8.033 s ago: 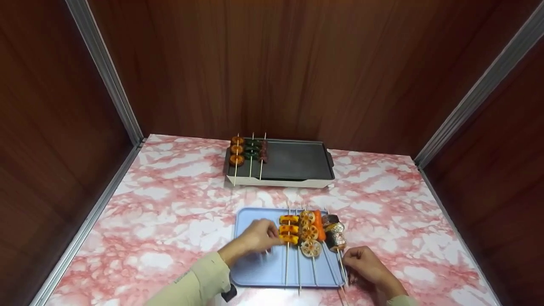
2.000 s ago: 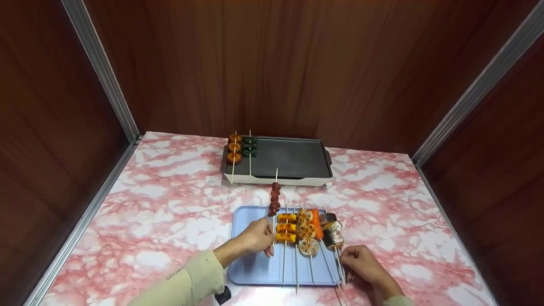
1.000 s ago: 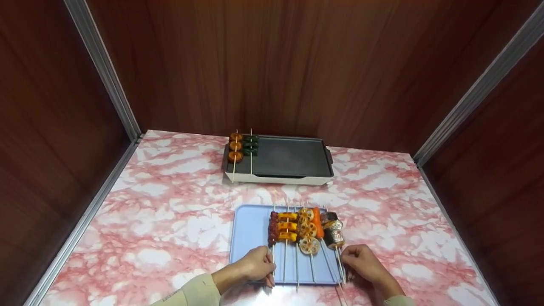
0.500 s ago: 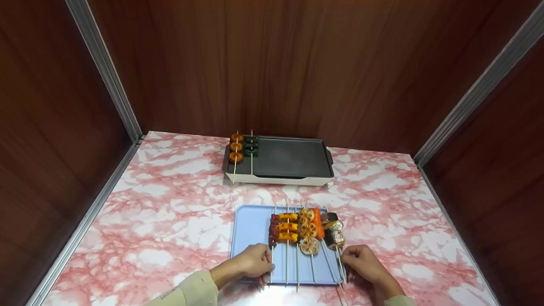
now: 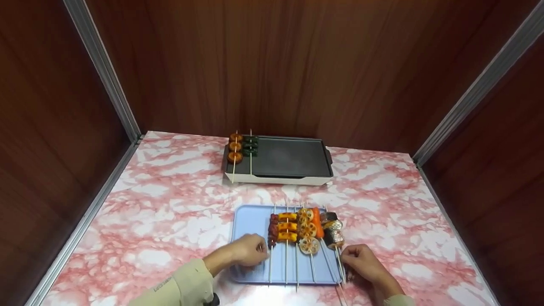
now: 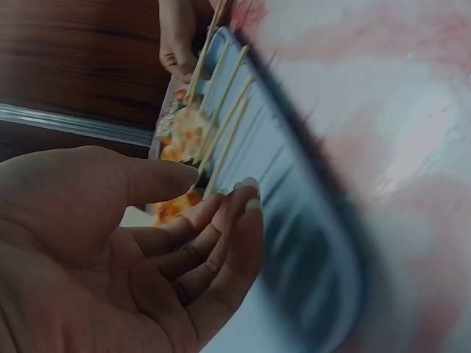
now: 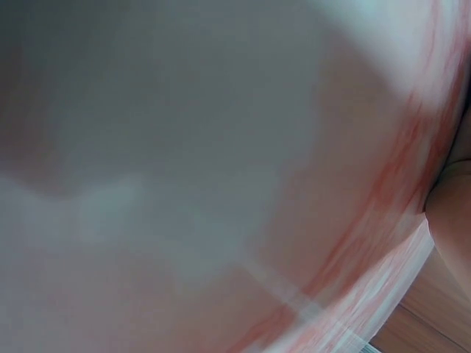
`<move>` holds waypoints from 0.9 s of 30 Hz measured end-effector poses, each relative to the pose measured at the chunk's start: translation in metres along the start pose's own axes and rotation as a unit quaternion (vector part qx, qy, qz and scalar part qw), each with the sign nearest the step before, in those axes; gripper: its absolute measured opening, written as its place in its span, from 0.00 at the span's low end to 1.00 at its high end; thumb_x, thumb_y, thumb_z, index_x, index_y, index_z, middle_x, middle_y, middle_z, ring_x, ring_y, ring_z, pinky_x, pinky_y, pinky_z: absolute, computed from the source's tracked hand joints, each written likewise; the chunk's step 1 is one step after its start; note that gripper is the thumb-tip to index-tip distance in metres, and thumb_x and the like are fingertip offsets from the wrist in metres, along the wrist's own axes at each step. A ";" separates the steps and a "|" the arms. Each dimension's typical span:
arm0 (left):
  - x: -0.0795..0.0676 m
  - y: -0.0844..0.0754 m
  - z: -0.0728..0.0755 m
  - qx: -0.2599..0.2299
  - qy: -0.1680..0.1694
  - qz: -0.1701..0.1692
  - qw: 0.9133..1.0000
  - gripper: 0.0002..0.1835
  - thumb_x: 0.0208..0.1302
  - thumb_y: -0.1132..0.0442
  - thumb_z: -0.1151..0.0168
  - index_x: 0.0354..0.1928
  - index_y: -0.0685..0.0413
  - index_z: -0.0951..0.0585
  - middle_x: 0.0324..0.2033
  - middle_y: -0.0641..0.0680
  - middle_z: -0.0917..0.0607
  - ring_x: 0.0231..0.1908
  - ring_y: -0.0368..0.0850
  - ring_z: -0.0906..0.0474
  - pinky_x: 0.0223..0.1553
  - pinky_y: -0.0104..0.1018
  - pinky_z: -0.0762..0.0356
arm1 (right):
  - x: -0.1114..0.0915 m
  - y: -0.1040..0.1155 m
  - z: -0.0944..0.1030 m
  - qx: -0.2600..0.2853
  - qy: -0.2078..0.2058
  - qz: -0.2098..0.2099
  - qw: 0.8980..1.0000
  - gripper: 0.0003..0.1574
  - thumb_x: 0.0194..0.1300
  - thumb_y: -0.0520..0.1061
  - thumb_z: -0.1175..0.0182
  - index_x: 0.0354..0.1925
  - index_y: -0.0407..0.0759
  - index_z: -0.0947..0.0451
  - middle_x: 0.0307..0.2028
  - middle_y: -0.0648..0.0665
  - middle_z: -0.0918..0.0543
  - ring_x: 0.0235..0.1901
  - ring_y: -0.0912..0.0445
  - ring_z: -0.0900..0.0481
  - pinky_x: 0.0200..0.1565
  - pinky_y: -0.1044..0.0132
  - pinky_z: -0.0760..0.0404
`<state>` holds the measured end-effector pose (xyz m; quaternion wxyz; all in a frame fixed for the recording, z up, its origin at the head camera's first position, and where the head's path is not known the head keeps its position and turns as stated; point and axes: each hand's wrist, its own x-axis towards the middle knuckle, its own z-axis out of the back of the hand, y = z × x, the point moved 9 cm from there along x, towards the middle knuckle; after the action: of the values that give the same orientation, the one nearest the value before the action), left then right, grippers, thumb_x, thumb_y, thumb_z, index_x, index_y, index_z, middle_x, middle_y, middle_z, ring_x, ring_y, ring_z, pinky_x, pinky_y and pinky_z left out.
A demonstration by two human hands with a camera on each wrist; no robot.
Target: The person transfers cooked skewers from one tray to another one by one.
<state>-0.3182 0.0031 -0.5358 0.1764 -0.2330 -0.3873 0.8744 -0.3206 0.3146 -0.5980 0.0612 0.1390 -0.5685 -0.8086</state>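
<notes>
My left hand (image 5: 250,250) hovers over the left part of the blue tray (image 5: 247,219), just left of a dark red meat skewer (image 5: 272,231). The left wrist view shows its fingers loosely bent and nothing between them. Beside the red skewer lie a yellow-chunk skewer (image 5: 287,227), a lotus root skewer (image 5: 308,230), an orange skewer (image 5: 317,223) and a dark, silvery skewer (image 5: 334,239). My right hand (image 5: 365,263) stays at the tray's right edge, fingertips right at the stick ends; whether they grip anything I cannot tell.
Behind the tray stands a griddle (image 5: 293,157) with a dark plate and pale base. A skewer of round orange slices (image 5: 235,146) and a green skewer (image 5: 250,146) lie on its left end. Wood-grain panels (image 5: 272,68) enclose the marbled table (image 5: 170,204).
The red meat skewer has gone from the griddle to the tray, carried by my left hand. That hand has since let go of it and drawn up and left. My right hand has stayed put.
</notes>
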 end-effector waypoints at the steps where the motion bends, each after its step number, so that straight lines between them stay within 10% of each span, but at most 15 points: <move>1: 0.001 -0.002 0.007 0.010 -0.006 0.004 1.000 0.07 0.66 0.63 0.34 0.31 0.54 0.21 0.22 0.49 0.20 0.18 0.40 0.23 0.21 0.36 0.21 | 0.000 0.000 0.000 0.001 0.000 -0.002 1.000 0.10 0.63 0.31 0.41 0.32 0.18 0.22 0.18 0.52 0.24 0.14 0.64 0.29 0.19 0.73 0.27; 10: 0.012 -0.027 0.087 0.107 -0.093 0.044 0.989 0.06 0.69 0.59 0.37 0.41 0.54 0.20 0.35 0.52 0.18 0.34 0.48 0.21 0.36 0.44 0.18 | 0.001 0.000 0.000 -0.021 -0.003 0.002 1.000 0.09 0.63 0.31 0.40 0.31 0.21 0.21 0.19 0.52 0.24 0.15 0.64 0.29 0.21 0.73 0.27; 17: 0.023 -0.042 0.138 0.128 -0.171 0.055 0.975 0.33 0.72 0.55 0.39 0.74 0.59 0.34 0.72 0.68 0.33 0.69 0.65 0.32 0.67 0.61 0.31 | 0.001 -0.005 0.000 -0.011 -0.004 -0.012 1.000 0.10 0.64 0.31 0.42 0.32 0.21 0.21 0.18 0.52 0.25 0.14 0.63 0.29 0.19 0.73 0.27; 27: 0.058 -0.045 0.179 0.220 -0.295 0.050 0.929 0.35 0.71 0.54 0.37 0.74 0.57 0.37 0.68 0.66 0.34 0.61 0.66 0.28 0.51 0.61 0.20 | -0.001 -0.002 -0.001 -0.002 0.003 -0.002 1.000 0.10 0.65 0.32 0.42 0.32 0.21 0.21 0.19 0.51 0.22 0.14 0.63 0.28 0.19 0.72 0.25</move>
<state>-0.4583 -0.0464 -0.4110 0.0576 0.0610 -0.2076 0.9746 -0.3187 0.3145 -0.6002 0.0618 0.1424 -0.5668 -0.8091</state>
